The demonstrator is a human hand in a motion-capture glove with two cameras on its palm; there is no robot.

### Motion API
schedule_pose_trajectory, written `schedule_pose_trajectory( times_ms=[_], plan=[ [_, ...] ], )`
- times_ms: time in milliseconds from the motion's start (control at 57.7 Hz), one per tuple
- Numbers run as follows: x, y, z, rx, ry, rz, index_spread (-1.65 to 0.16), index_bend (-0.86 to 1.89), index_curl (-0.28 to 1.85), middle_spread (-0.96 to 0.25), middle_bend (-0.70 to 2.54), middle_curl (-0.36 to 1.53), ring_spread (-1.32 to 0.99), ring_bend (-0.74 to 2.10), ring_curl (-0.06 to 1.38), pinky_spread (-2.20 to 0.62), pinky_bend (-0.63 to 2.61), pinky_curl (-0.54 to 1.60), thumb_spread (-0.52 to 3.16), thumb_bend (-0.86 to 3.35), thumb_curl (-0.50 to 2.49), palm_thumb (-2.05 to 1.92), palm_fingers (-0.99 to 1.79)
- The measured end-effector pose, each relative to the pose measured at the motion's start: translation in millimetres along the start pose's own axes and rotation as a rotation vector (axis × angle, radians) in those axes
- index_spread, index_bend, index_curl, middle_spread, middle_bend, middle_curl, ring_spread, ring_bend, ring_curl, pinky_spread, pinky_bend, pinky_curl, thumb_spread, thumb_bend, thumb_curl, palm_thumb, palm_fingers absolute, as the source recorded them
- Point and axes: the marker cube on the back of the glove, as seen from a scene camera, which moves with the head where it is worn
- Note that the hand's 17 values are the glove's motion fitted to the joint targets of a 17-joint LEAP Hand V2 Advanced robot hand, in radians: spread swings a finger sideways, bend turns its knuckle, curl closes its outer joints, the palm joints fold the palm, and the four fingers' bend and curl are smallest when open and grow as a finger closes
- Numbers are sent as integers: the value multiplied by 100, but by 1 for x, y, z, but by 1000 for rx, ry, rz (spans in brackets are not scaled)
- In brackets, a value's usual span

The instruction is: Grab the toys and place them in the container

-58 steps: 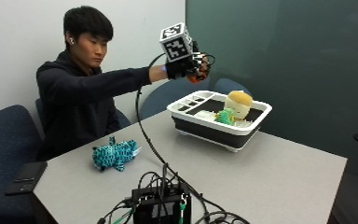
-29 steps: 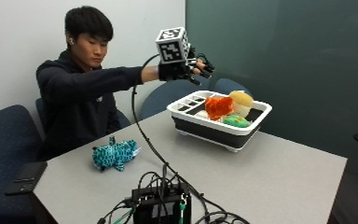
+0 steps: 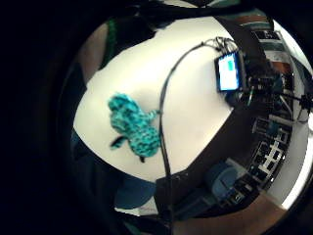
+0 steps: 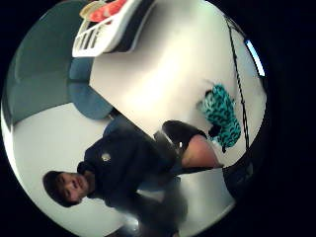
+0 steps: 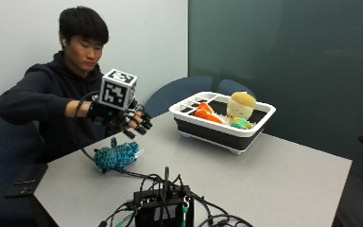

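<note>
gloved right hand (image 5: pixel 126 120) hovers above teal toy (image 5: pixel 116 156), toy at its 6 o'clock, apart; fingers loosely spread, holding nothing. container (image 5: pixel 222 127) at 3 o'clock.

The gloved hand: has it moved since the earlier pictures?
Yes. The gloved hand was above the container; now it is away from it, lower, just above the teal toy on the table.

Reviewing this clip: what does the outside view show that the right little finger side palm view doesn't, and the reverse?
Only the outside view shows the black-gloved right hand, fingers relaxed, above the toy, plus the white-rimmed dark container holding an orange toy, a tan plush doll and a green toy. Only the palm view shows a lit screen. Both show the teal knitted toy on the grey table.
</note>
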Motion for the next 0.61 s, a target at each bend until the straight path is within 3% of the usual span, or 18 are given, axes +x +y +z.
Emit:
schedule_pose_trajectory(
  times_ms=[208,329,381,468,606],
  plan=[
    [6,19,96,-43,14,-84,-24,4,31,-3,13,39,-2,23,41,-3,110,30,121,-1,39,18,-20],
    [9,11,128,39,72,-69,-25,-1,23,-4,14,36,-4,48,47,-6,129,34,118,-2,37,17,-2],
    [8,7,129,149,81,-70,-26,-6,17,-5,19,36,-10,70,51,-14,139,35,117,-2,36,16,13],
    [7,-1,124,251,107,-92,-26,-11,4,-10,57,47,-22,114,57,-29,141,35,125,4,37,26,77],
    [-5,-16,100,259,54,-119,-22,8,-1,-16,95,64,-27,138,67,-34,139,40,146,16,39,42,106]
  ],
)
